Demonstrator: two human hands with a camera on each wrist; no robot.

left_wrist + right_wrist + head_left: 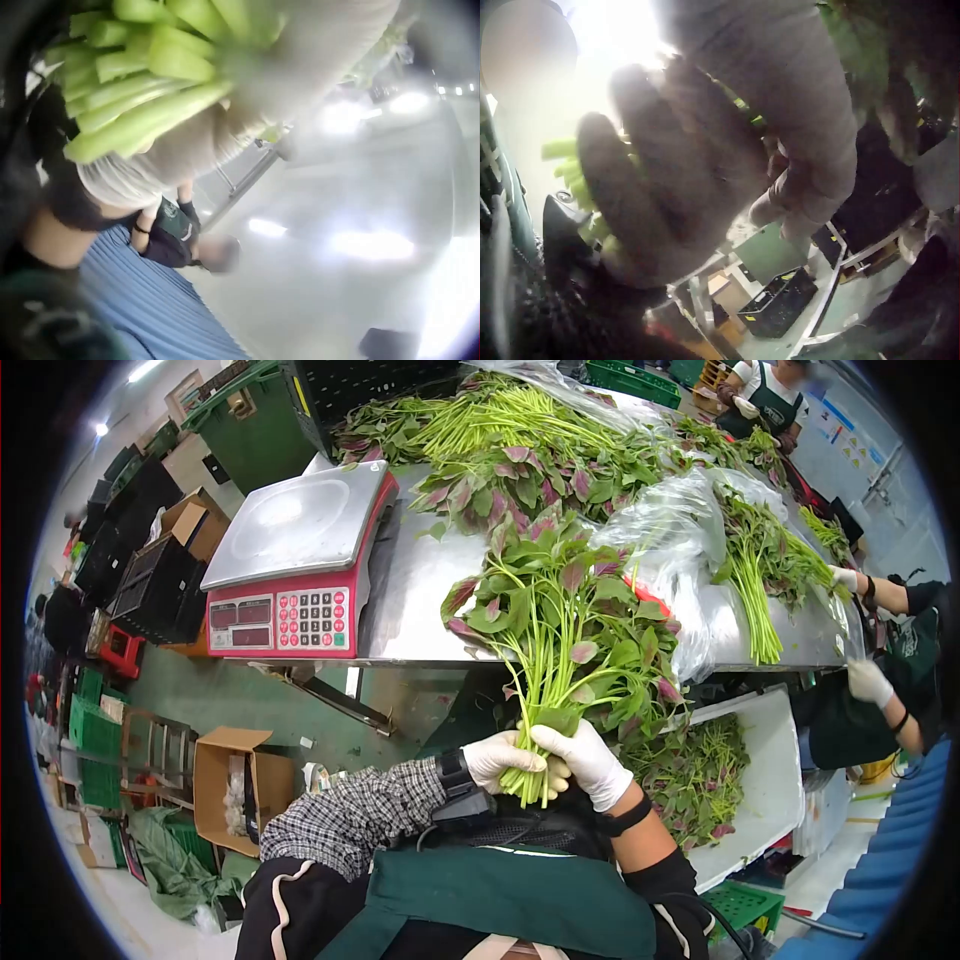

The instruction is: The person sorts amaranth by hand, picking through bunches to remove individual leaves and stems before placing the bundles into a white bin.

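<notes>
The left hand (505,757) and the right hand (590,765), both in white gloves, are clamped round the lower stems of a leafy bunch (545,660). Its green and purple leaves spread toward 12 o'clock and its cut ends poke out at 6 o'clock, below the hands. It is held in front of the person's apron (510,895), at the near edge of the counter (410,620); whether its leaves touch the counter, I cannot tell. The right thumb lies over a leaf against the stems.

Taking the hands as centre in the head view, a red scale (295,565) stands on the counter at 10 o'clock, a big pile of greens (510,440) lies at 12, and clear plastic (670,540) at 1. A smaller bunch (755,580) rests between 1 and 2, its stems toward the near edge. A white tub (780,760) holding loose greens sits at 3, a cardboard box (235,737) at 9.
</notes>
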